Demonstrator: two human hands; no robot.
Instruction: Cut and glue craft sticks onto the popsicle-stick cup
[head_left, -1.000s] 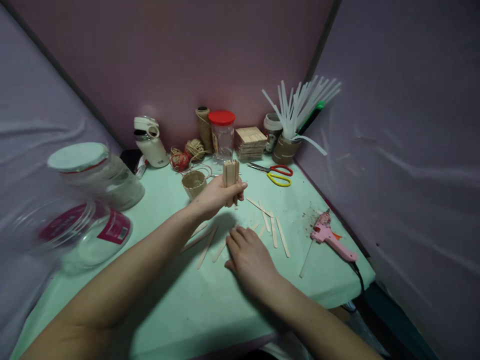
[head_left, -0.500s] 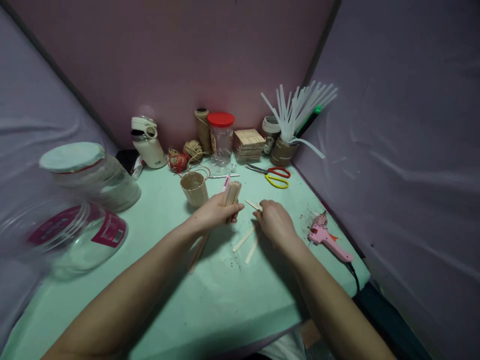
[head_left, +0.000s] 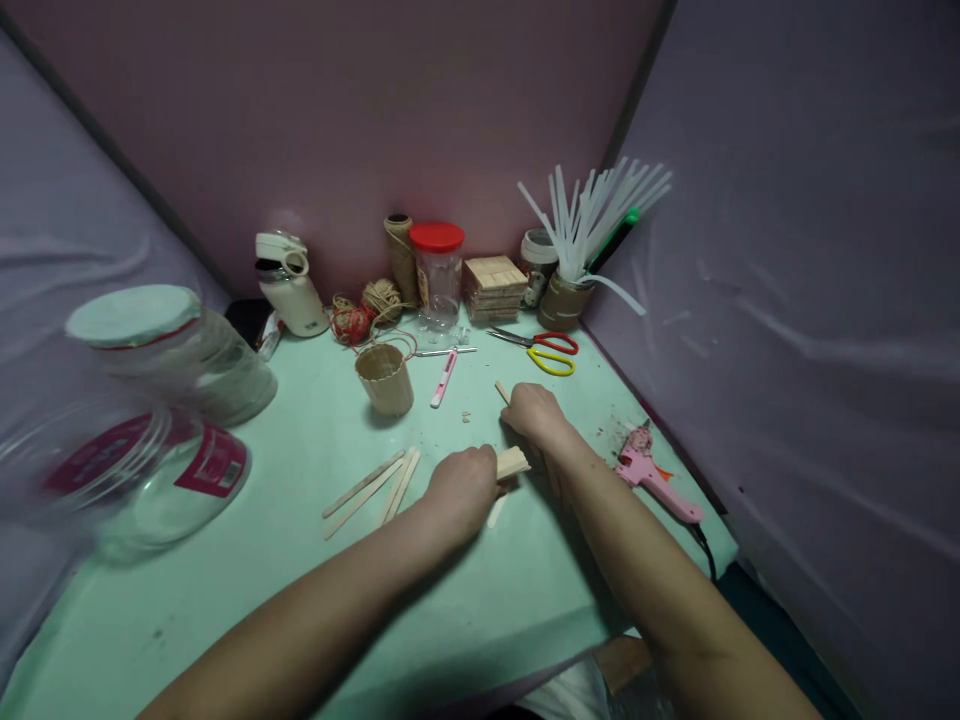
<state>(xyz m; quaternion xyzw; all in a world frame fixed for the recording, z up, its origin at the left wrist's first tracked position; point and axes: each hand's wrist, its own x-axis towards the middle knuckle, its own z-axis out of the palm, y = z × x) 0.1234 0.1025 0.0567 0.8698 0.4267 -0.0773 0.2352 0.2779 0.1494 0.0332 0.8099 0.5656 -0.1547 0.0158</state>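
My left hand [head_left: 463,490] is closed around a bundle of popsicle sticks [head_left: 513,463], whose ends stick out on its right side. Just above and to the right, my right hand [head_left: 534,412] pinches a popsicle stick [head_left: 502,392], with its tip pointing up and left. Part of another stick [head_left: 497,508] lies under the left hand. Several loose sticks [head_left: 366,492] rest on the table left of that hand. Farther back stand a small cup made of sticks [head_left: 390,388] and, beside it, a pink utility knife [head_left: 444,380].
Scissors [head_left: 551,352], a stack of stick squares [head_left: 496,290], a red-lidded jar [head_left: 439,280] and twine balls [head_left: 367,312] line the back. A pot of glue sticks [head_left: 564,300] stands behind the scissors. The pink glue gun [head_left: 654,478] lies right; large plastic jars [head_left: 202,470] occupy the left.
My left hand has come down and nearer with the bundle, now tilted rightward. The loose sticks and the utility knife show more fully. My right hand has shifted slightly up.
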